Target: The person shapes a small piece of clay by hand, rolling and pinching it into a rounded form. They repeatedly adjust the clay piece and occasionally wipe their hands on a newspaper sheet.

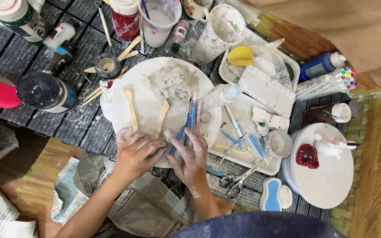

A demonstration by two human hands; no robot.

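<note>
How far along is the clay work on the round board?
Done: a painted white figurine stands on the side board. In hand: left hand and right hand press a small clay piece at the round board edge. Left: the grey clay lump is rough, unpainted.

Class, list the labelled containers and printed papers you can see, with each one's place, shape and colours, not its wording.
Red paint jar: top centre, round, white lid.
Blue bottle: upper right, lying down, white cap.
Brown bottle: right, lying, white label.
Newspaper: bottom, crumpled, under both hands.
</note>
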